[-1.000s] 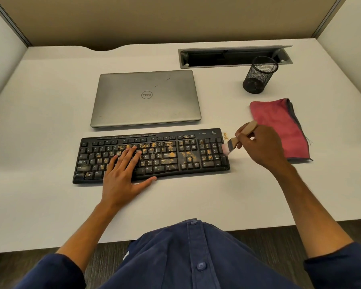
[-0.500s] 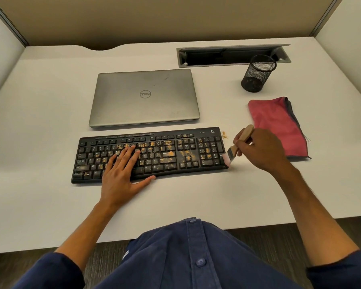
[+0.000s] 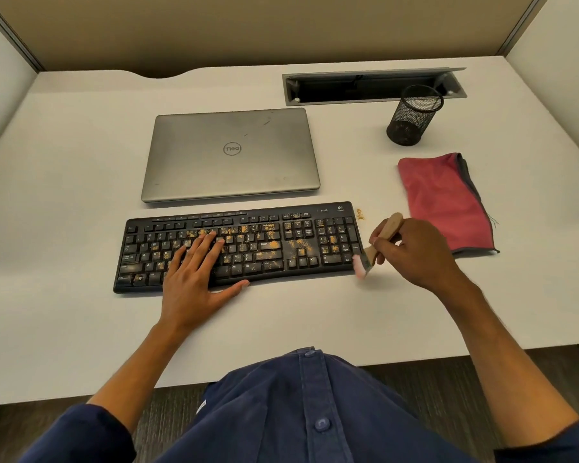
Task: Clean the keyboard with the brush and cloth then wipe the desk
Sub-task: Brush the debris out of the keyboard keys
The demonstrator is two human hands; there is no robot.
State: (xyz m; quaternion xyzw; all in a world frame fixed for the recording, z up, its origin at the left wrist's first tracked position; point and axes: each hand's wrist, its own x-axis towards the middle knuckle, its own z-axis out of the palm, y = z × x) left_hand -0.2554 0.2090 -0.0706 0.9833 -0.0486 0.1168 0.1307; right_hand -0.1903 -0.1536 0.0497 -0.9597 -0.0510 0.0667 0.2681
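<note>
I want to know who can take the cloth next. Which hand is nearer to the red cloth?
Right. The right hand, holding the brush, is just left of the red cloth. The left hand lies flat on the keyboard, much farther left.

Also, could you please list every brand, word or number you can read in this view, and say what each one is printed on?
"DELL": round logo on the lid of the closed laptop, seen upside down from here.
"K260": top right corner of the keyboard.
Logo mark beside it: the wording is too small to read.
Key legends: mostly too small or blurred; a few like "Enter" and "Alt" are just legible.
Brush, cloth, pen cup: no text visible.
</note>
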